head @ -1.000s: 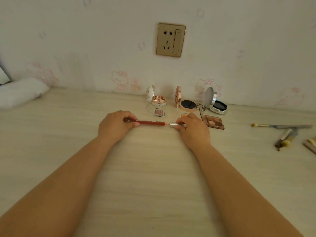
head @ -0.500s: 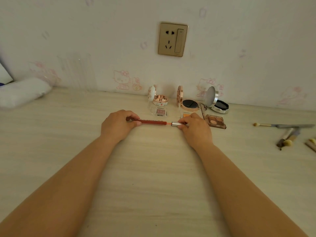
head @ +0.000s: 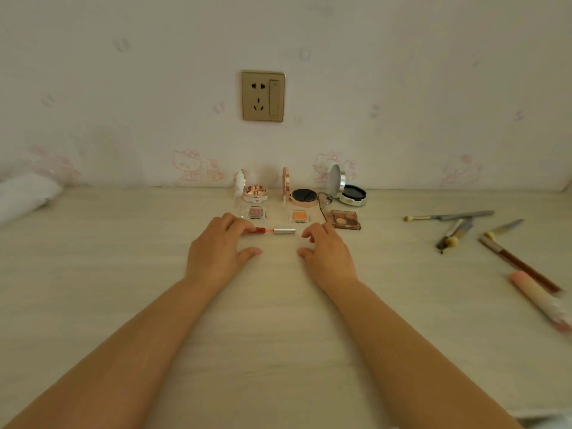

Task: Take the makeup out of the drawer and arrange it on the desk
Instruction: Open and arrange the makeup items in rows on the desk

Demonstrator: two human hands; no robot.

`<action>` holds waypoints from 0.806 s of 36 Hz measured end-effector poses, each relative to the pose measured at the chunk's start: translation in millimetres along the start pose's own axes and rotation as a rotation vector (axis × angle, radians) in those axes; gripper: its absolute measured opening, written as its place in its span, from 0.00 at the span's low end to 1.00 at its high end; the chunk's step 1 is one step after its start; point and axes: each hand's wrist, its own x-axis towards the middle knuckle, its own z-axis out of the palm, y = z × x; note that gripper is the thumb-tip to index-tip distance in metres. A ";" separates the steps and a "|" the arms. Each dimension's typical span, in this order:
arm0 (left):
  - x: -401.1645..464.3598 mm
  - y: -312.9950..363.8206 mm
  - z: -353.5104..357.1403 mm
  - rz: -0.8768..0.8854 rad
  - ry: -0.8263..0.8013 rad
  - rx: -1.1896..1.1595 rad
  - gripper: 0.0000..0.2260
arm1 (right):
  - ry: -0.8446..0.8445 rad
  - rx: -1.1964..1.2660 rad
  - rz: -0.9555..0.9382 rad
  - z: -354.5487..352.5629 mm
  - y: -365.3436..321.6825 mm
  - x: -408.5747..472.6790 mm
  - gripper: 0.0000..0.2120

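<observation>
Fingers of the left hand touch the red end of the lip gloss tube. Beside it, the right hand hangs loose, holding nothing. It looks light, hard and roll-prone; hold its middle.

So on the desk there's three open compacts lined up along the wall, with three little palettes in front of them. The lip pencil lies nearer me, and my brushes are off right.
</observation>
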 end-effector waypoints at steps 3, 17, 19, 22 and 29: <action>-5.3 37.0 7.4 0.128 -0.072 -0.003 0.16 | -0.005 0.020 0.034 -12.3 10.0 -18.9 0.10; -18.7 243.1 74.7 0.393 -0.278 -0.317 0.09 | 0.421 0.156 0.348 -122.9 129.9 -119.2 0.10; -14.6 267.3 85.2 0.396 -0.294 -0.318 0.09 | 0.502 0.147 0.381 -139.1 146.9 -126.6 0.10; -6.2 297.1 101.3 0.374 -0.285 -0.329 0.08 | 0.618 0.177 0.397 -163.1 170.0 -131.6 0.09; 20.2 339.3 129.3 0.338 -0.229 -0.262 0.10 | 0.580 0.180 0.552 -196.1 227.7 -115.9 0.11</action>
